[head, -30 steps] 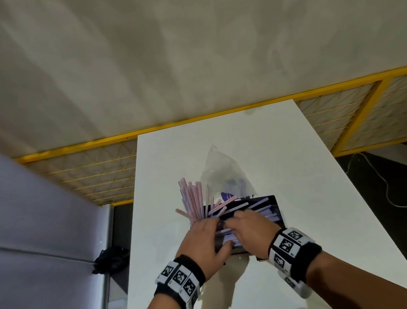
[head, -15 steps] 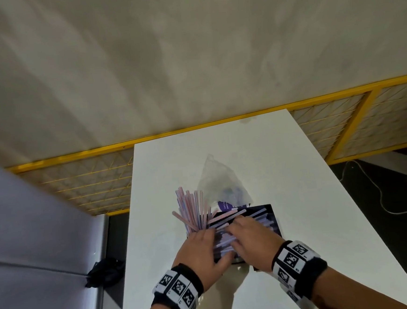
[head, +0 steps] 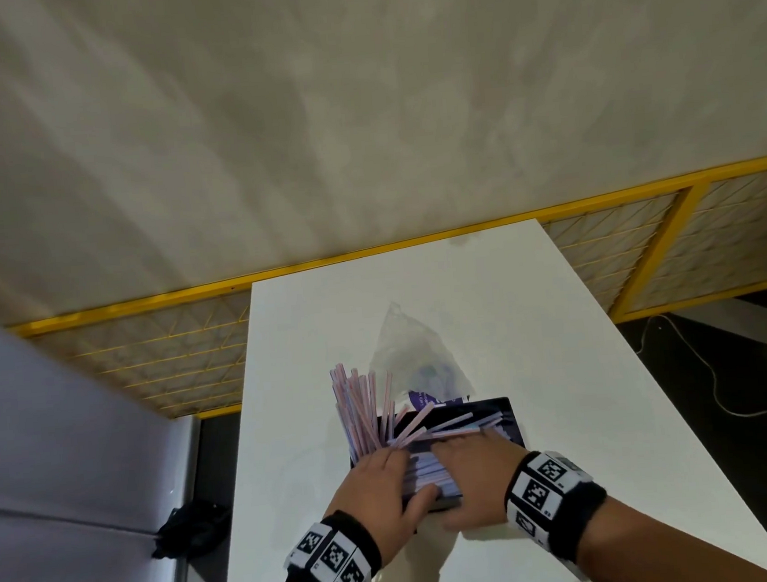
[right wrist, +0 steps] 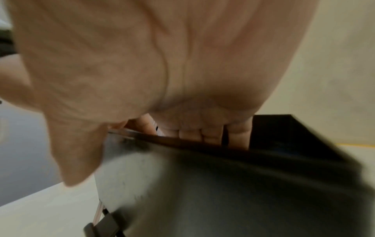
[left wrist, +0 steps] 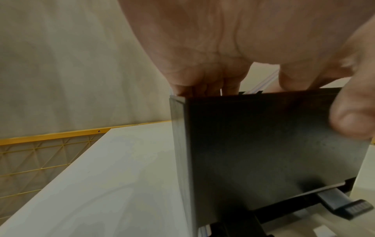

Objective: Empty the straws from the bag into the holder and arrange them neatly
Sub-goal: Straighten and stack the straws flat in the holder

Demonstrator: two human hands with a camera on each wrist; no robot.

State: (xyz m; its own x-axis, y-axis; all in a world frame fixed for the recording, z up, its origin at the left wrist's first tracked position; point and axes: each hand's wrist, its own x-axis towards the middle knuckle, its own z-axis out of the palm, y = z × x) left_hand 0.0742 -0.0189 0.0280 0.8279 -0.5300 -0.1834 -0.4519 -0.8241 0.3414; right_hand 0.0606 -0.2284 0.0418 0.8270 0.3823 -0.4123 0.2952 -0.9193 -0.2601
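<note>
A black box-shaped straw holder (head: 513,418) stands on the white table (head: 562,368). Pink and white straws (head: 359,412) stick up in a bunch at its left end, and more straws (head: 432,468) lie flat across its inside. My left hand (head: 380,479) reaches over the near rim, fingers at the foot of the upright bunch and thumb on the front wall. My right hand (head: 473,465) lies flat on the lying straws with its thumb outside the front wall. The clear plastic bag (head: 409,353) lies slack just behind the holder. Both wrist views show the holder (left wrist: 263,152) (right wrist: 223,192) with fingers (left wrist: 205,85) (right wrist: 211,133) dipping inside.
The table is narrow, with its edges close on both sides. A yellow mesh fence (head: 158,363) runs behind it. A black tab (left wrist: 345,203) sticks out at the holder's base. A dark object (head: 189,531) lies on the floor at left, and a white cable (head: 719,383) at right.
My right hand has slid to the right over the lying straws. The straw that stuck out to the left is now in with the upright bunch. My left hand has stayed at the holder's left end.
</note>
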